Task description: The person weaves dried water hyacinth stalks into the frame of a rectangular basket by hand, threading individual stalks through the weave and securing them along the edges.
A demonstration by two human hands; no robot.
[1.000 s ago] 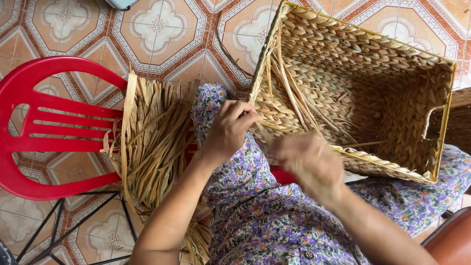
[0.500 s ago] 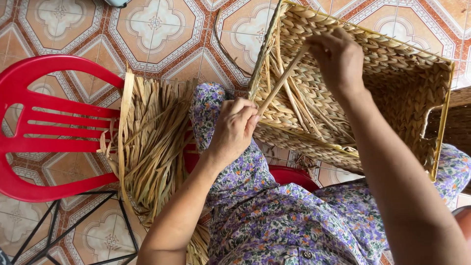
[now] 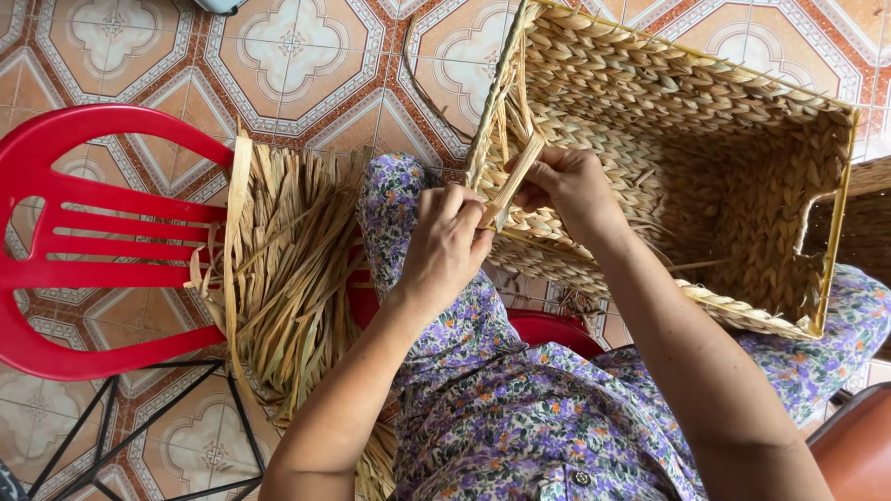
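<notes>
Nearest the camera is the lap in a purple flowered dress [image 3: 520,408], with both forearms reaching away over it. The left hand [image 3: 445,246] rests above the left knee, its fingers curled shut around the lower end of a flat pale strand [image 3: 513,181], thumb side pressed against it. Just beyond, the right hand [image 3: 571,186] meets it, fingers pinched narrow on the same strand near its upper part; the two hands are almost touching. The strand runs slanted from the left hand's grip up to the near rim of the basket [image 3: 742,111], where it joins other loose strands standing out of the weave.

The basket is rectangular, woven of tan braided fibre, lying tipped on its side across the knees so that its open mouth faces the camera; its near wall lies right under the hands, its far corner juts toward the upper right. A thin wire edge shows along its right rim.

Left of the knee a bundle [image 3: 288,278] of dry straw-coloured strands lies fanned over the seat edge of a red plastic chair [image 3: 83,241]. Farther out is the tiled floor [image 3: 278,56], patterned in orange and cream
</notes>
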